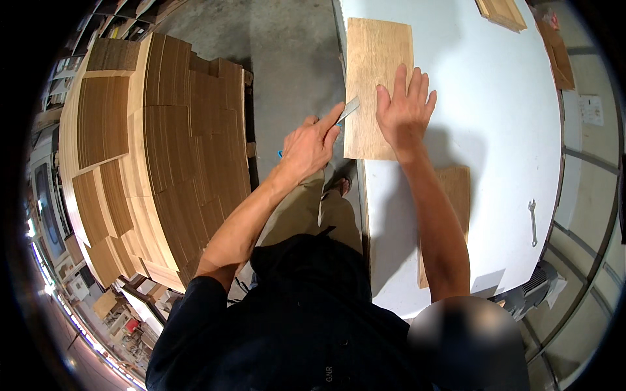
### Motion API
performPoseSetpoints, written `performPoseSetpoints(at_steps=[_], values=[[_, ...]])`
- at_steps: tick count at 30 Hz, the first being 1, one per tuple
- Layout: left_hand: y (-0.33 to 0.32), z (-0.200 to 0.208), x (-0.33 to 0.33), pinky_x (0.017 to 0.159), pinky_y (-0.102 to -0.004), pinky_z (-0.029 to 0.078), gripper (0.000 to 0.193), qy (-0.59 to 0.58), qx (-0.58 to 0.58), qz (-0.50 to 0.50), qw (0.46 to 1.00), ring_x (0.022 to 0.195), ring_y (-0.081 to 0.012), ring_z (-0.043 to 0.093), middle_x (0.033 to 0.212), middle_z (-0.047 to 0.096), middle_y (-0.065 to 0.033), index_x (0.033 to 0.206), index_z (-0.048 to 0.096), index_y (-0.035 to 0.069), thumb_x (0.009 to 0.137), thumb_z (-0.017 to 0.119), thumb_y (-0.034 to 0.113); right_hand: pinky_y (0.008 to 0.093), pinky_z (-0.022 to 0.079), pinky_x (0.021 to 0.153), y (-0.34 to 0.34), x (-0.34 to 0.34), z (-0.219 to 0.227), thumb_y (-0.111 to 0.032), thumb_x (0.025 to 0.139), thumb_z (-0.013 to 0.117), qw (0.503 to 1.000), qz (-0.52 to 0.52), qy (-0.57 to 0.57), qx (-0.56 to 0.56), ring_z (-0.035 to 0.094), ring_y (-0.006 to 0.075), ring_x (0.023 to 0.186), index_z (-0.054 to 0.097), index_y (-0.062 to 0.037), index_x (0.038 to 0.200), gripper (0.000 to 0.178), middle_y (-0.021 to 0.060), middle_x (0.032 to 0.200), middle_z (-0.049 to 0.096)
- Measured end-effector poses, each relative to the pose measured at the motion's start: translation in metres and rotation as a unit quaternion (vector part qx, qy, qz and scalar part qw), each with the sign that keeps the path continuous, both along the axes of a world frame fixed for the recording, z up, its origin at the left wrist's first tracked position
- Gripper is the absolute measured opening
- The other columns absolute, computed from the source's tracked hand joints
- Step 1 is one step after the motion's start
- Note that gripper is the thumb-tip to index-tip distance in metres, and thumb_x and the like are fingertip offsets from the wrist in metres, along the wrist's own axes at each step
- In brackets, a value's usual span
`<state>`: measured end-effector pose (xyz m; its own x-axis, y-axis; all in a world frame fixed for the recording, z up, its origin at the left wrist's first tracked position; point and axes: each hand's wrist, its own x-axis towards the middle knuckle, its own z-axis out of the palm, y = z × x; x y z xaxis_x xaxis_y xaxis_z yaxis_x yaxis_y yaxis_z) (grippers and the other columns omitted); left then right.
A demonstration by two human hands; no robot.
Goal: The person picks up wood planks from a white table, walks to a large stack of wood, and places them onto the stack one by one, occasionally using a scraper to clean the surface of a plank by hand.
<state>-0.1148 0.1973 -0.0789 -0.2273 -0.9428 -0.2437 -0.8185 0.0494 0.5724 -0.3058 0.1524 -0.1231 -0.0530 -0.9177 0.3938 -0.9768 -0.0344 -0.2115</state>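
A light-brown wooden board point(368, 62) lies on the white tabletop, its left side along the table's edge. My right hand point(405, 114) rests flat on the board with fingers spread and thumb apart. My left hand point(309, 144) is closed around a blue-handled knife point(350, 109), with the index finger stretched toward the blade. The flat grey blade reaches over the board's left edge; whether it touches the wood I cannot tell. Most of the handle is hidden in my palm. Under my right forearm a second wooden board point(454, 189) is partly covered.
Tall stacks of wooden boards point(173, 130) stand left of me, across a strip of grey floor point(287, 52). On the white table point(502, 130) lie a wrench point(533, 223) at the right and wooden pieces point(502, 13) at the far end. A motor point(538, 287) sits by the table's near right corner.
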Motion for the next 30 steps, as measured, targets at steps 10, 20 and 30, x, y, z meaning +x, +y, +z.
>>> performPoseSetpoints(at_steps=[10, 20, 30], values=[[-0.051, -0.006, -0.003, 0.077, -0.046, 0.046, 0.045, -0.004, -0.028, 0.003, 1.0, 0.084, -0.0408, 0.06, 0.089, 0.061, -0.0252, 0.137, 0.045, 0.024, 0.093, 0.049, 0.027, 0.0582, 0.029, 0.099, 0.0, -0.001, 0.001, -0.034, 0.083, 0.061, 1.0, 0.008, 0.0, 0.003, 0.04, 0.0424, 0.123, 0.048, -0.0006, 0.129, 0.059, 0.0273, 0.129, 0.046], [-0.121, -0.022, -0.002, 0.088, -0.0452, 0.046, 0.042, 0.02, -0.062, 0.011, 0.998, 0.099, -0.0384, 0.059, 0.101, 0.064, -0.0214, 0.133, 0.051, 0.024, 0.091, 0.05, 0.03, 0.057, 0.025, 0.103, 0.001, 0.0, 0.01, -0.036, 0.086, 0.058, 0.997, 0.0, -0.012, 0.075, 0.035, 0.0408, 0.128, 0.043, -0.0019, 0.134, 0.061, 0.0261, 0.136, 0.04], [-0.204, -0.024, 0.004, 0.095, -0.0426, 0.043, 0.045, 0.005, -0.047, 0.029, 0.998, 0.11, -0.0352, 0.057, 0.112, 0.064, -0.0156, 0.137, 0.045, 0.022, 0.093, 0.045, 0.032, 0.0588, 0.025, 0.104, 0.003, 0.002, 0.001, -0.036, 0.087, 0.057, 0.999, 0.006, -0.011, 0.044, 0.03, 0.0399, 0.132, 0.037, -0.006, 0.138, 0.062, 0.0234, 0.139, 0.036]])
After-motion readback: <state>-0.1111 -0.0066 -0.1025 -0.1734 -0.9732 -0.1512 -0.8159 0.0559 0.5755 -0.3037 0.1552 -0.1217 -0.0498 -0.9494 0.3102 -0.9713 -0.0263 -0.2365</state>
